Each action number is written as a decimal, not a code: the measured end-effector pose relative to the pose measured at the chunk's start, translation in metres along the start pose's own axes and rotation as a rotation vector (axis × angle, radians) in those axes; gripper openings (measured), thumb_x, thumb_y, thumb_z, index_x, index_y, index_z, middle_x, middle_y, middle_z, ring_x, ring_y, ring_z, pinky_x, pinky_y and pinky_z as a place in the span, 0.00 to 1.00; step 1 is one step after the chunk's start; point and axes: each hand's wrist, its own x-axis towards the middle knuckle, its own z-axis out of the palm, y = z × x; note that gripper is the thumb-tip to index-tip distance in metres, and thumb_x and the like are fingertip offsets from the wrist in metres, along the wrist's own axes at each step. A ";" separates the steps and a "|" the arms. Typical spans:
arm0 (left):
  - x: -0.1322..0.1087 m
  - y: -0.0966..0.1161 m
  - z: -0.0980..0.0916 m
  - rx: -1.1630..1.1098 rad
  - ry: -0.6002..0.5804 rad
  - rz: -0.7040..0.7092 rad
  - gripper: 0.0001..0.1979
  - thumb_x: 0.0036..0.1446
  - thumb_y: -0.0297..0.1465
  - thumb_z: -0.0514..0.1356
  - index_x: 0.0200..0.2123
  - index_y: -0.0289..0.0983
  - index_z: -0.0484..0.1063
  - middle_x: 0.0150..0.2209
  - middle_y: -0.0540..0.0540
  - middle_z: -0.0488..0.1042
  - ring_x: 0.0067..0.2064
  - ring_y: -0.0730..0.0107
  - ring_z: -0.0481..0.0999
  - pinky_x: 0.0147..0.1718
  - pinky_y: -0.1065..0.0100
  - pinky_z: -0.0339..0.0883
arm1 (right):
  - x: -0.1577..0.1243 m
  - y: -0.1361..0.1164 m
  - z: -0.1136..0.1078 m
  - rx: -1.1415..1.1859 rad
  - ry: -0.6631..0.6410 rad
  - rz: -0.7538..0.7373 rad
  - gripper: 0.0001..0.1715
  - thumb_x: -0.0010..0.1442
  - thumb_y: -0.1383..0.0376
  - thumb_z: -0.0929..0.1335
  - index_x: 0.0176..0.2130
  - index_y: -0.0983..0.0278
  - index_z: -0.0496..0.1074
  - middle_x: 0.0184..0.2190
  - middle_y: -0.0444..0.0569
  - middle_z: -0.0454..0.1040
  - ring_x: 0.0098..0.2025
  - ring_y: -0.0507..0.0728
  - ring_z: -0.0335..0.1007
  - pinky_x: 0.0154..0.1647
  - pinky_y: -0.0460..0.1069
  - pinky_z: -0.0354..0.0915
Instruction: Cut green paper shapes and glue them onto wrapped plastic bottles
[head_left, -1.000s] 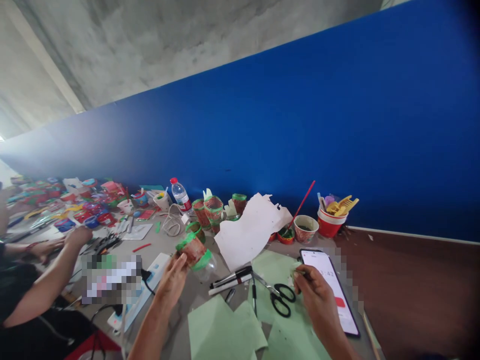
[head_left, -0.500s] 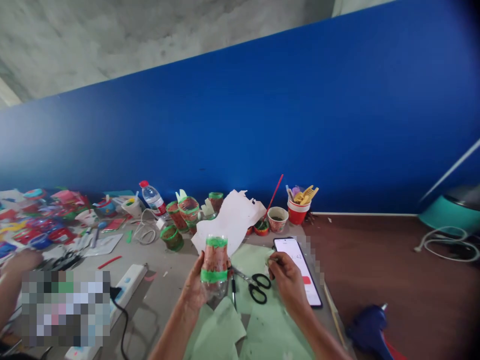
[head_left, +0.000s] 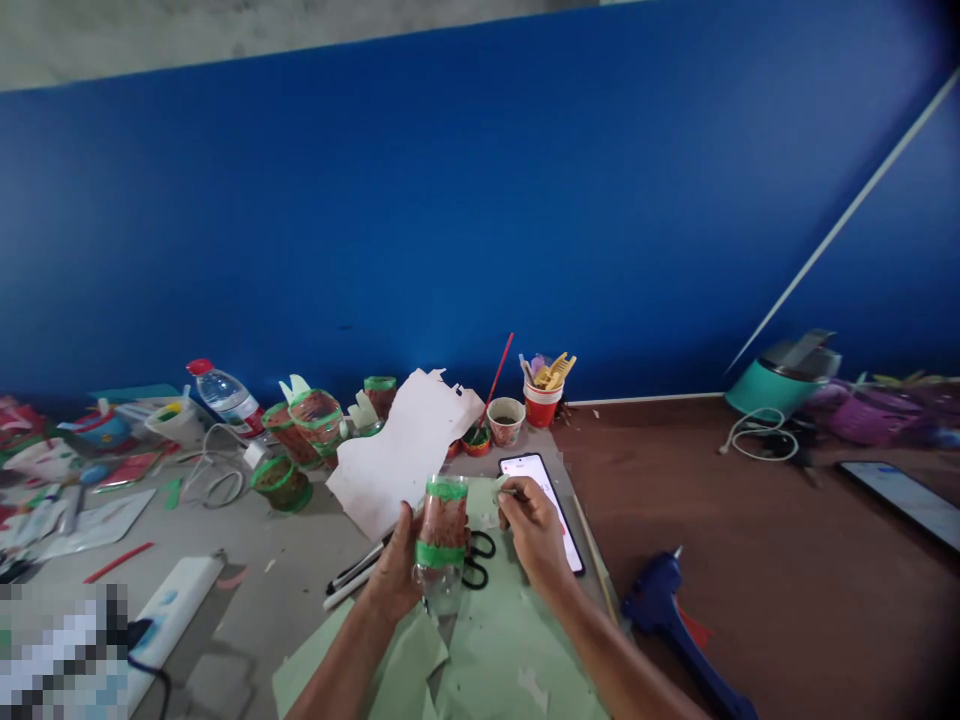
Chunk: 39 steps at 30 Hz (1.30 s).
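Observation:
My left hand (head_left: 397, 575) is wrapped round a cut clear plastic bottle (head_left: 442, 520), held upright, its wall painted brown with two green bands. To its right, my right hand (head_left: 534, 525) pinches a small pale green piece (head_left: 501, 488), probably paper; the fingers partly hide it. Black-handled scissors (head_left: 480, 565) lie behind the bottle, which covers their blades. Pale green sheets (head_left: 517, 630) spread below both hands. A torn white sheet (head_left: 405, 450) lies beyond the bottle, and pens (head_left: 356, 572) rest left of my left hand.
Painted bottle pieces (head_left: 281, 485), a water bottle (head_left: 225, 395) and cups (head_left: 506, 420) stand along the blue wall. A phone (head_left: 570, 545) lies beside my right hand. A blue glue gun (head_left: 664, 600) is at right, a white power strip (head_left: 172, 610) at left.
The view has turned to the right, and the other person's hand at left has gone out of sight. My right hand is closer to the bottle, which covers more of the scissors.

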 end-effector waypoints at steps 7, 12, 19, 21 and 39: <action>0.000 -0.001 -0.020 -0.022 -0.127 0.070 0.29 0.48 0.51 0.63 0.45 0.36 0.76 0.45 0.39 0.79 0.51 0.48 0.74 0.52 0.53 0.64 | 0.002 0.008 -0.001 -0.092 -0.049 -0.007 0.06 0.54 0.63 0.64 0.32 0.64 0.67 0.18 0.39 0.63 0.19 0.50 0.59 0.20 0.44 0.56; 0.004 0.005 -0.043 -0.009 -0.159 0.119 0.28 0.48 0.45 0.67 0.50 0.35 0.74 0.48 0.39 0.77 0.51 0.49 0.75 0.52 0.55 0.65 | 0.006 0.023 -0.002 -0.222 -0.134 -0.001 0.09 0.52 0.65 0.64 0.36 0.64 0.68 0.22 0.41 0.66 0.23 0.52 0.61 0.24 0.45 0.59; 0.008 0.008 -0.047 -0.048 -0.077 0.127 0.21 0.49 0.37 0.67 0.46 0.33 0.74 0.43 0.38 0.79 0.49 0.48 0.76 0.47 0.56 0.69 | 0.000 0.029 0.003 -0.414 -0.321 -0.017 0.12 0.52 0.68 0.64 0.38 0.65 0.72 0.28 0.45 0.71 0.30 0.54 0.66 0.32 0.47 0.62; 0.008 0.008 -0.046 -0.053 -0.065 0.129 0.21 0.48 0.36 0.68 0.45 0.32 0.75 0.41 0.38 0.80 0.47 0.49 0.77 0.45 0.58 0.70 | -0.002 0.027 0.005 -0.459 -0.374 -0.022 0.13 0.53 0.69 0.64 0.39 0.65 0.72 0.29 0.45 0.72 0.30 0.54 0.67 0.32 0.47 0.63; 0.006 0.005 -0.039 -0.003 -0.118 0.119 0.19 0.51 0.37 0.64 0.44 0.32 0.75 0.40 0.39 0.80 0.41 0.53 0.79 0.42 0.60 0.69 | -0.030 -0.015 -0.022 -0.953 -0.753 0.040 0.29 0.52 0.77 0.62 0.53 0.65 0.71 0.49 0.54 0.76 0.51 0.61 0.72 0.50 0.51 0.64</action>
